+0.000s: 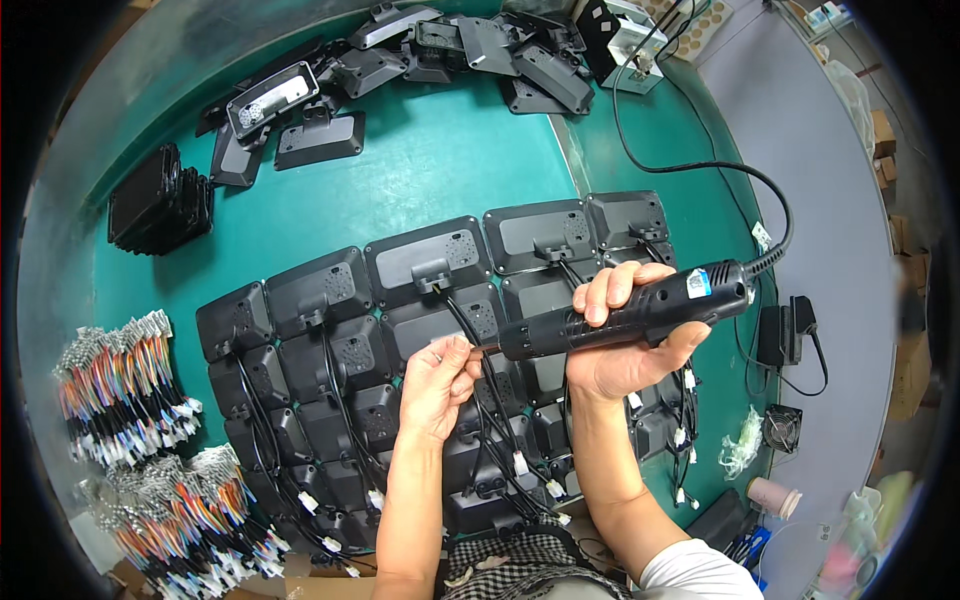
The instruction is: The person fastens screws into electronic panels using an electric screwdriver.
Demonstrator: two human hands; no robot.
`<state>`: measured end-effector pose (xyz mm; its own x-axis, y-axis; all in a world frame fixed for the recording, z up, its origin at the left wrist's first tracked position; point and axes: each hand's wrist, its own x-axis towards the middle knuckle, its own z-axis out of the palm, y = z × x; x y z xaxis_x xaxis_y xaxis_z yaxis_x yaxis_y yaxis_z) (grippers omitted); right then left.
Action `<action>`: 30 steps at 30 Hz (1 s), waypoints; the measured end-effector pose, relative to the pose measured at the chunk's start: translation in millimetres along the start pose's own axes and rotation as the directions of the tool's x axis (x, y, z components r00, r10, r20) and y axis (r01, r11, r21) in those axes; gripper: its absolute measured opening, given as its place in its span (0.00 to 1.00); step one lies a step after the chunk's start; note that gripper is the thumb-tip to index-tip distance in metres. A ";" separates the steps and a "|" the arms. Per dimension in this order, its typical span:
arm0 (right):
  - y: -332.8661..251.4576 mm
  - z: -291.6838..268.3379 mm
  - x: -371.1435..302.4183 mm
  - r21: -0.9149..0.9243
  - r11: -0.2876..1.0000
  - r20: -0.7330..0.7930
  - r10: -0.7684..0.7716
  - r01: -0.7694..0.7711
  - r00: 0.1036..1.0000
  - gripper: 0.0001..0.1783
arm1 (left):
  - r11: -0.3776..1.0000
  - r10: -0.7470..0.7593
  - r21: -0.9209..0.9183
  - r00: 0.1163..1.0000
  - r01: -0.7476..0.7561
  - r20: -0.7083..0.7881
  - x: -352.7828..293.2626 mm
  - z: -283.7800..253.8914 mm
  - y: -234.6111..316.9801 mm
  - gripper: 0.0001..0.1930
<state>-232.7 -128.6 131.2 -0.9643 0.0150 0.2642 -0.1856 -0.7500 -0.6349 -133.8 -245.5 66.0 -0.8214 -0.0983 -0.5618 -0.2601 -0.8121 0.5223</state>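
Note:
My right hand (pixel 625 350) is wrapped round a black corded electric screwdriver (pixel 655 310), held level with its tip pointing left. At that tip, my left hand (pixel 440 385) has thumb and fingers pinched together; whatever is between them is too small to make out. Below both hands lie rows of black plastic housings (pixel 425 262), set close together, with black cables (pixel 330 370) coming out of them. The cables end in white connectors (pixel 520 462). My hands and the screwdriver hide part of the middle rows.
Loose black housings (pixel 320 140) are heaped at the back, and a stack (pixel 160 205) stands at the left. Bundles of coloured wires (pixel 130 385) lie at the near left. The screwdriver's cord (pixel 700 165) loops toward a metal box (pixel 635 50). A small fan (pixel 782 428) sits at the right.

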 end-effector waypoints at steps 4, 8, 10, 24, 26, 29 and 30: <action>-0.3 -0.9 -1.7 -0.009 1.000 -0.010 0.006 -0.006 1.000 0.33 | 0.998 0.011 -0.063 1.000 -0.011 0.006 -0.8 2.3 -4.3 0.12; -3.4 -2.2 -2.6 -0.007 1.000 -0.005 -0.006 0.006 1.000 0.34 | 0.999 -0.020 -0.037 1.000 0.020 -0.005 -1.8 0.5 -5.8 0.12; -4.0 -2.5 -4.2 0.013 1.000 0.001 -0.014 0.014 1.000 0.34 | 0.997 -0.064 -0.051 0.998 0.065 0.016 -1.3 -2.8 -6.1 0.13; 6.7 -28.6 -15.5 -0.317 0.945 0.096 -0.047 0.075 0.994 0.35 | 0.992 0.047 -0.110 0.980 -0.069 -0.192 -14.8 -10.3 2.0 0.16; 14.6 -35.6 -19.2 -0.307 0.950 0.071 -0.036 0.057 0.997 0.36 | 0.967 0.168 -0.150 0.958 -0.206 -0.232 -3.5 -15.7 5.4 0.11; 22.1 -38.6 -23.5 -0.270 0.962 0.059 -0.028 0.043 0.998 0.36 | 0.952 0.228 -0.147 0.942 -0.269 -0.247 15.9 -22.4 7.7 0.08; 23.4 -39.0 -24.7 -0.270 0.962 0.064 -0.033 0.049 0.997 0.36 | 0.949 0.246 -0.145 0.945 -0.280 -0.216 21.8 -26.9 5.8 0.07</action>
<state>-220.5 -120.7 81.5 -0.9438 -0.0029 0.3306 -0.2764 -0.5417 -0.7938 -139.5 -267.8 39.4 -0.7308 -0.4163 -0.5410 0.0562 -0.8265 0.5600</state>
